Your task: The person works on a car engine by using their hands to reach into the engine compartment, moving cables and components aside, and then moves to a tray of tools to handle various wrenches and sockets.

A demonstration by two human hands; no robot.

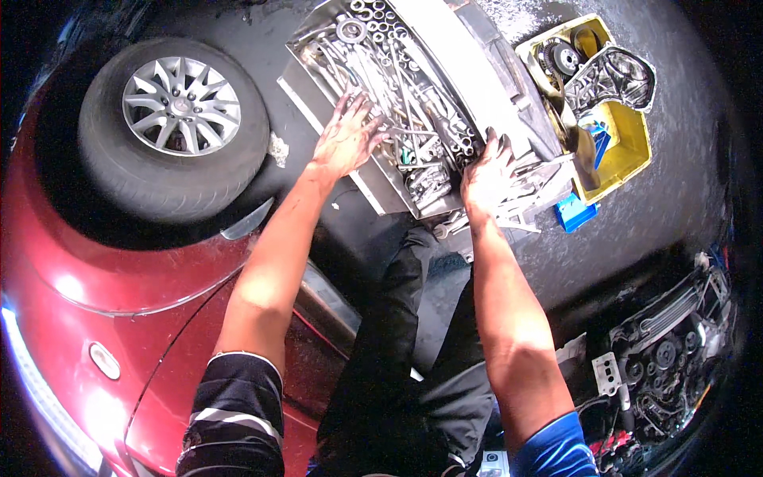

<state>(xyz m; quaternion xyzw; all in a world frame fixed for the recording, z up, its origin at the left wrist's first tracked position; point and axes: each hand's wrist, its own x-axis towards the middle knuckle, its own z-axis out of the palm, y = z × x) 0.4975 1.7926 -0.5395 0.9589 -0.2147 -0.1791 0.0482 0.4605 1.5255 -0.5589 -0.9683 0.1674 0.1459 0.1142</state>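
Observation:
A metal tool drawer full of wrenches, sockets and other loose hand tools lies before me at the top middle. My left hand is open, its fingers spread over the left rim and the tools just inside. At the drawer's right side my right hand is also open, with fingers stretched out beside the rim. More wrenches lie in a pile just right of and below that hand. Ring-shaped sockets sit at the far end of the drawer. I cannot make out anything held in either hand.
A car wheel stands at the left, against a red car body. Yellow bins holding engine parts are at the right, near a small blue tray. An exposed engine is at the lower right.

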